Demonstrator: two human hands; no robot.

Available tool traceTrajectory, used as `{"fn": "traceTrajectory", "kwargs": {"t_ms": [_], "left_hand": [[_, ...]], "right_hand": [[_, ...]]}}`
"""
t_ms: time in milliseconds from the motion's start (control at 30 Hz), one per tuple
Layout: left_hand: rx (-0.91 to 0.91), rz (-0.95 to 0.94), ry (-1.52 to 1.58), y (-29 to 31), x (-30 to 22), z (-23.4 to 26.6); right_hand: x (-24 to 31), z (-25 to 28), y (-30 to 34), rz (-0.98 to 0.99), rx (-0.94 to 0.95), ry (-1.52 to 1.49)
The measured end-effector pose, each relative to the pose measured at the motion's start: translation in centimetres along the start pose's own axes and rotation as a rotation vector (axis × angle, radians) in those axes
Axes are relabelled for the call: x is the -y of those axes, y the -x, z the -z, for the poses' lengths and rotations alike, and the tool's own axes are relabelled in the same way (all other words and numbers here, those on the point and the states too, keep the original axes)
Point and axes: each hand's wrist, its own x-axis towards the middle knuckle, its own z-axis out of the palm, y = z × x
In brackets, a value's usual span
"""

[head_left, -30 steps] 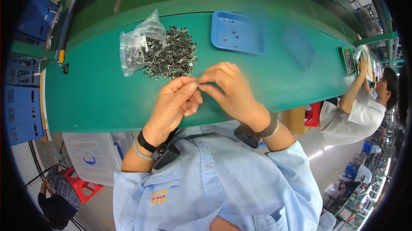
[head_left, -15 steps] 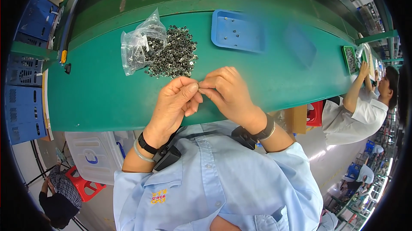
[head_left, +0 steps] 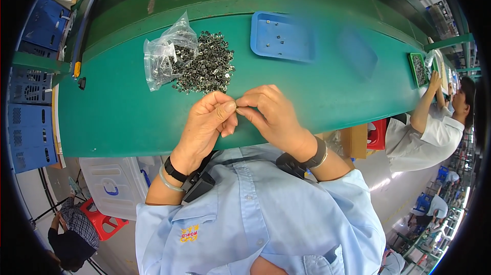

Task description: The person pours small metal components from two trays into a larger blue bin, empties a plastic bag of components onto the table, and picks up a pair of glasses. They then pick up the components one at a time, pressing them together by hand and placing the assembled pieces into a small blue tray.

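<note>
- Grip of the left hand is pinched, thumb to forefinger, around a small part (barely showing, from where I stand).
- Right hand pinches it too, between thumb and forefinger.
- Pile of black-and-silver pieces lies on the green tabletop just beyond the left hand, a clear plastic bag against its left side.
- Blue tray, farther right, holds a few scattered pieces.
</note>
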Motion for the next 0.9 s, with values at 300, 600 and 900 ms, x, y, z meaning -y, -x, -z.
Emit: {"fn": "traceTrajectory", "kwargs": {"t_ms": [300,600,900], "left_hand": [[-0.051,0.013,-0.017,0.6,-0.7,-1.1],[-0.028,-0.016,-0.055,0.7,-0.3,-0.8],[0.049,0.005,0.077,0.7,0.1,-0.3]], "right_hand": [[0.0,0.2,0.1,0.002,-0.028,-0.027],[0.4,0.3,0.1,0.011,-0.044,0.009],[0.6,0.2,0.4,-0.05,-0.039,-0.085]]}}
